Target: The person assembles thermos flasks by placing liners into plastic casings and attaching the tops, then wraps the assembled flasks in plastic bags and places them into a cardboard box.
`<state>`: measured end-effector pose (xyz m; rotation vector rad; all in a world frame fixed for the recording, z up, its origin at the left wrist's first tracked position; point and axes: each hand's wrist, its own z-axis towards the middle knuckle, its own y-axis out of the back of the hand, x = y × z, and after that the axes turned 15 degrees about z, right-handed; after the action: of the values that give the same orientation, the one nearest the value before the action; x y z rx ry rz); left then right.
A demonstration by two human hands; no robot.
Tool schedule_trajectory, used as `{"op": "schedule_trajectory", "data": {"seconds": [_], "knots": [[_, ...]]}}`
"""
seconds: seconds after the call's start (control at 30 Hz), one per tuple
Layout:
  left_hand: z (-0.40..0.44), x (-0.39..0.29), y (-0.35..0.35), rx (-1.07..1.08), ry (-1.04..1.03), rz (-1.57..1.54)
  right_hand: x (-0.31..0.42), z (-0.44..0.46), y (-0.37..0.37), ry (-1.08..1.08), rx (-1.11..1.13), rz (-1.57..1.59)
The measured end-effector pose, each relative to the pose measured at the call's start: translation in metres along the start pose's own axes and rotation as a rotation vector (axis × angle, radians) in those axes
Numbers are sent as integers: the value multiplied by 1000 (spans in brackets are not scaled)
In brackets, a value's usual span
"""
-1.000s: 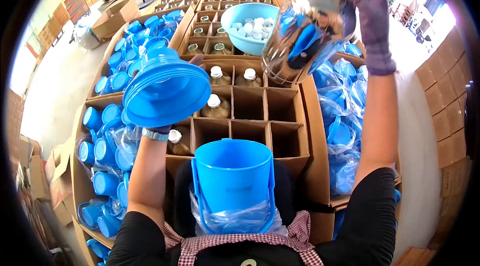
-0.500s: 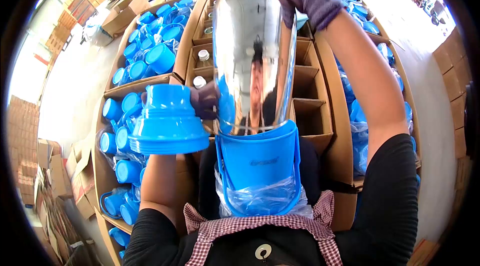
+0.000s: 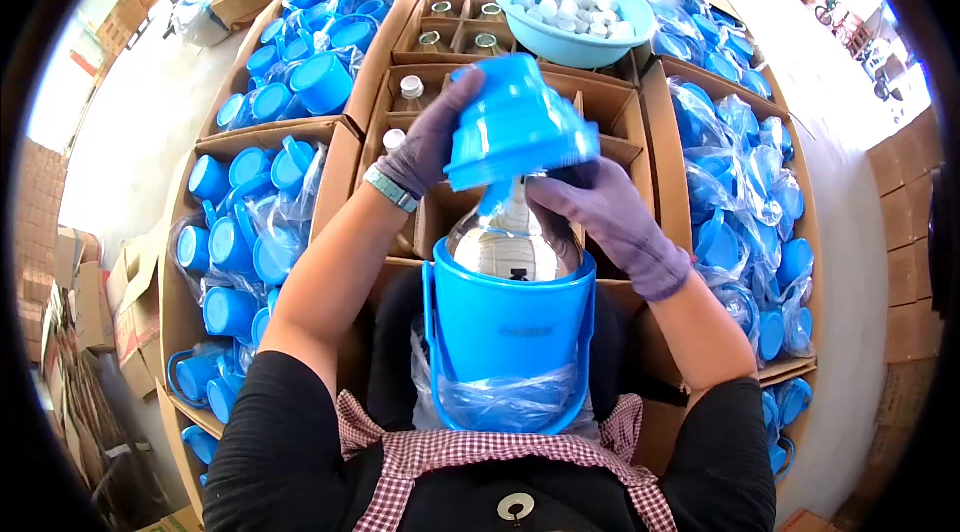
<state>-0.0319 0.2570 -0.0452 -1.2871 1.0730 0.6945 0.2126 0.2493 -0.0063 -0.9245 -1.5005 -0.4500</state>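
A blue bucket [image 3: 510, 342] with its handle hanging in front stands upright at my lap, plastic film round its lower part. Inside it sits the silvery glass liner [image 3: 515, 244], its shoulder and neck showing above the rim. Just over the neck, my left hand [image 3: 435, 132] grips a stack of blue flared collars [image 3: 520, 127] from the left, blurred by motion. My right hand [image 3: 610, 217] is beside the liner's neck under the stack, fingers bent; what its fingertips hold, if anything, is hidden.
A divided carton [image 3: 625, 122] with some white-capped bottles lies ahead. Behind it a light blue basin [image 3: 570, 47] holds white caps. Cartons of blue cups in plastic flank it, at left [image 3: 335, 177] and right [image 3: 672, 167].
The silvery liner has gone down into the bucket. My right hand has come down from its top to its neck. My left hand has brought the blue stack from the left to above the liner.
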Motion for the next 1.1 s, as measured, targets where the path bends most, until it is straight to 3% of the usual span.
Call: {"op": "schedule_trajectory", "data": {"seconds": [0.07,0.13,0.17,0.2,0.27,0.33,0.43,0.53,0.67,0.7,0.8,0.83,1.0,1.1], "knots": [[-6,9,-8,137,73,18,21,-30,21,-131,154,-57],[-19,15,-6,246,160,-19,43,-41,61,-30,404,-806],[-22,17,-1,347,129,75,60,-45,73,-186,411,-842],[-23,19,3,450,99,170,73,-42,81,-196,370,-912],[-28,18,-4,388,118,220,70,-23,82,301,222,-803],[-34,17,-10,382,117,218,57,0,42,627,42,-506],[-49,2,-21,289,144,274,40,25,15,435,263,-497],[-63,-12,-32,187,178,390,35,29,3,695,229,-664],[-78,-23,-48,102,136,522,40,5,-8,810,206,-450],[-81,-24,-49,100,150,514,39,-1,-8,671,217,-386],[-86,-20,-48,70,215,477,13,-8,-16,788,174,-511],[-86,-19,-53,63,198,455,8,-12,-16,698,161,-553],[-98,-22,-71,-24,173,495,-12,-8,0,499,256,-93],[-105,-19,-77,-158,95,811,-38,1,5,446,321,286]]}}
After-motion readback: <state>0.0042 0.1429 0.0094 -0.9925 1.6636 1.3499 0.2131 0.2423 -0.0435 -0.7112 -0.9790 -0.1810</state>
